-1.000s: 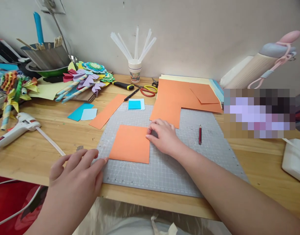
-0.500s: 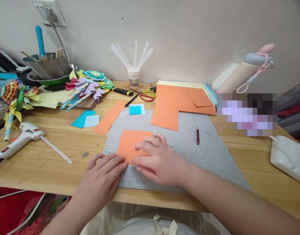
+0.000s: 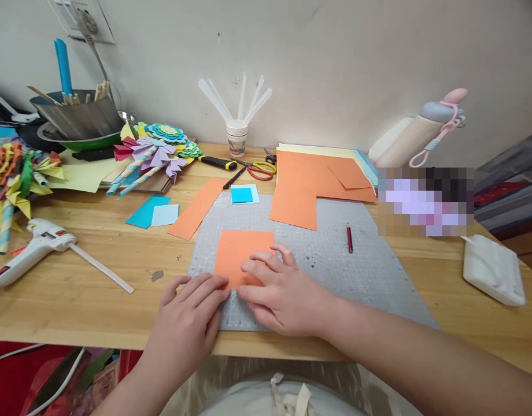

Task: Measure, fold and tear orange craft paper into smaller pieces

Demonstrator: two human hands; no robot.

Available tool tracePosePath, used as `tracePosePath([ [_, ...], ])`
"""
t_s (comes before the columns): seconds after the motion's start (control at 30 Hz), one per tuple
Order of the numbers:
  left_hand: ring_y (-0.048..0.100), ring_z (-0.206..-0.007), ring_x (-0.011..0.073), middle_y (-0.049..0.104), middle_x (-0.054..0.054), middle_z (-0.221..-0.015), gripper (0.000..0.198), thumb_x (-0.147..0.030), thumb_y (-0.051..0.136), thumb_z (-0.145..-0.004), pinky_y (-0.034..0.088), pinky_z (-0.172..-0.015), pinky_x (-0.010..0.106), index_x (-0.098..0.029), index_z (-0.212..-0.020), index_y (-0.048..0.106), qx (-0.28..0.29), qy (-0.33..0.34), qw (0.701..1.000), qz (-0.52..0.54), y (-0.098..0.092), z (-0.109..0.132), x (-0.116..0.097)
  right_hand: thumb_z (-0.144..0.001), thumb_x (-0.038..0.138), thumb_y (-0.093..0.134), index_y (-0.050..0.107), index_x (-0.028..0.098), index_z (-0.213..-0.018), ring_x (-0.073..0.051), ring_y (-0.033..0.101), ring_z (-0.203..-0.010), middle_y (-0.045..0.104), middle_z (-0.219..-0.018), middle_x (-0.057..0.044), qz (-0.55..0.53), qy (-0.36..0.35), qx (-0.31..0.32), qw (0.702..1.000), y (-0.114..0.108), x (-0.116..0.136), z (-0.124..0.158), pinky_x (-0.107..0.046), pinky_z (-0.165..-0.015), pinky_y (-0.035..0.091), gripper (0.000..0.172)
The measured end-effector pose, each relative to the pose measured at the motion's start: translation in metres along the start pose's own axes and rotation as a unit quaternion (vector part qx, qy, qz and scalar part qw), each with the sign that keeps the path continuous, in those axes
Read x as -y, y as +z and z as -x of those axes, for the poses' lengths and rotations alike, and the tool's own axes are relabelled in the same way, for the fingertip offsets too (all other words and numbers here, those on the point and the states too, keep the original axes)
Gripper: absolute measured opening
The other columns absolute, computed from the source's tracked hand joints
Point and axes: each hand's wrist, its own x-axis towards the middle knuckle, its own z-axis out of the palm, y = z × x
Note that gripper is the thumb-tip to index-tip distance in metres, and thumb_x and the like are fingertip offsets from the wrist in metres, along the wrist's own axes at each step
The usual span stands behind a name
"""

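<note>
A square of orange paper [image 3: 242, 248] lies near the front of the grey cutting mat [image 3: 335, 283]. My left hand [image 3: 193, 309] rests at its lower left corner, fingers stretched out and fingertips touching the edge; the thumb is mostly hidden. Over the lower right part of the square, my right hand [image 3: 283, 292] lies with its fingers spread and slightly bent, covering that corner. Neither hand visibly grips the sheet. To the right on the mat is a dark red pencil [image 3: 349, 238].
Behind lie an orange strip [image 3: 197, 209], blue paper pieces [image 3: 147, 211], scissors [image 3: 262, 169], a utility knife [image 3: 218, 163] and a cut orange sheet [image 3: 294, 202]. A glue gun [image 3: 44, 242] is at left, a paper cup [image 3: 237, 138] at the wall, a white box [image 3: 494, 268] at right.
The view has shifted slightly. Both hands stay at the lower edge of the orange square; my right hand has moved slightly down along it, its fingers a little more spread.
</note>
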Motion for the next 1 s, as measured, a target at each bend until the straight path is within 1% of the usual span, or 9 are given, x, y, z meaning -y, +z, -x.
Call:
tracePosePath([
  [0.2, 0.064, -0.099, 0.0195, 0.073, -0.001, -0.107, 0.026, -0.012, 0.043, -0.088, 0.034, -0.090, 0.040, -0.024, -0.093, 0.066, 0.013, 0.010, 1.000, -0.007, -0.001, 0.000, 0.001, -0.091, 0.024, 0.044, 0.065, 0.028, -0.103, -0.025, 0.042, -0.124, 0.058, -0.122, -0.007, 0.004, 0.031, 0.002, 1.000, -0.007, -0.006, 0.029, -0.053, -0.105, 0.017, 0.024],
  [0.27, 0.064, -0.097, 0.0188, 0.072, 0.000, -0.106, 0.025, -0.012, 0.043, -0.089, 0.034, -0.090, 0.039, -0.023, -0.092, 0.065, 0.014, 0.026, 0.999, -0.020, -0.002, -0.002, 0.001, -0.091, 0.023, 0.045, 0.064, 0.029, -0.107, -0.026, 0.041, -0.124, 0.059, -0.122, -0.007, 0.007, 0.047, -0.002, 0.999, -0.010, -0.009, 0.042, -0.053, -0.104, 0.017, 0.026],
  [0.33, 0.063, -0.096, 0.0182, 0.071, 0.001, -0.104, 0.024, -0.012, 0.042, -0.089, 0.034, -0.090, 0.039, -0.022, -0.091, 0.064, 0.029, 0.050, 0.998, -0.037, -0.004, -0.005, 0.002, -0.090, 0.022, 0.046, 0.064, 0.030, -0.110, -0.027, 0.041, -0.125, 0.058, -0.124, -0.007, 0.009, 0.060, 0.000, 0.998, -0.011, -0.012, 0.052, -0.054, -0.104, 0.017, 0.028],
  [0.4, 0.061, -0.096, 0.0181, 0.069, 0.001, -0.100, 0.026, -0.008, 0.041, -0.088, 0.032, -0.090, 0.039, -0.022, -0.095, 0.062, 0.068, 0.085, 0.992, -0.057, -0.006, -0.009, 0.003, -0.089, 0.021, 0.046, 0.063, 0.031, -0.112, -0.027, 0.041, -0.125, 0.058, -0.124, -0.007, 0.009, 0.072, 0.007, 0.997, -0.013, -0.013, 0.059, -0.054, -0.104, 0.017, 0.030],
  [0.53, 0.056, -0.096, 0.0209, 0.061, 0.001, -0.091, 0.046, -0.005, 0.044, -0.083, 0.030, -0.092, 0.041, -0.029, -0.121, 0.054, 0.176, 0.155, 0.967, -0.102, -0.008, -0.018, 0.005, -0.090, 0.020, 0.045, 0.062, 0.031, -0.113, -0.026, 0.043, -0.123, 0.059, -0.120, -0.007, -0.008, 0.101, 0.018, 0.995, -0.016, -0.011, 0.064, -0.054, -0.103, 0.017, 0.031],
  [0.63, 0.052, -0.095, 0.0229, 0.056, 0.002, -0.095, 0.056, -0.008, 0.050, -0.080, 0.031, -0.093, 0.042, -0.034, -0.130, 0.048, 0.215, 0.189, 0.951, -0.121, -0.009, -0.024, 0.006, -0.091, 0.020, 0.044, 0.063, 0.029, -0.108, -0.024, 0.046, -0.118, 0.060, -0.117, -0.006, -0.031, 0.124, -0.003, 0.992, -0.015, -0.002, 0.061, -0.052, -0.102, 0.018, 0.027],
  [0.77, 0.051, -0.096, 0.0229, 0.055, 0.002, -0.097, 0.056, -0.009, 0.051, -0.079, 0.030, -0.097, 0.043, -0.035, -0.129, 0.048, 0.233, 0.205, 0.943, -0.118, -0.010, -0.030, 0.005, -0.093, 0.026, 0.045, 0.062, 0.028, -0.115, -0.023, 0.048, -0.112, 0.061, -0.117, -0.007, -0.044, 0.164, -0.047, 0.984, -0.005, 0.013, 0.055, -0.050, -0.101, 0.020, 0.028],
  [0.87, 0.050, -0.101, 0.0232, 0.057, 0.002, -0.102, 0.052, -0.010, 0.054, -0.078, 0.029, -0.099, 0.043, -0.034, -0.123, 0.052, 0.233, 0.203, 0.945, -0.108, -0.011, -0.032, 0.007, -0.094, 0.025, 0.044, 0.062, 0.030, -0.117, -0.023, 0.047, -0.109, 0.062, -0.113, -0.006, -0.050, 0.194, -0.041, 0.979, 0.002, 0.018, 0.054, -0.050, -0.101, 0.021, 0.029],
  [1.0, 0.048, -0.110, 0.0241, 0.058, 0.002, -0.114, 0.047, -0.013, 0.058, -0.075, 0.025, -0.104, 0.043, -0.033, -0.118, 0.057, 0.207, 0.191, 0.951, -0.126, -0.018, -0.029, 0.014, -0.094, 0.023, 0.044, 0.063, 0.029, -0.115, -0.023, 0.047, -0.107, 0.061, -0.109, -0.006, -0.067, 0.203, -0.045, 0.976, 0.005, 0.019, 0.055, -0.052, -0.100, 0.020, 0.029],
])
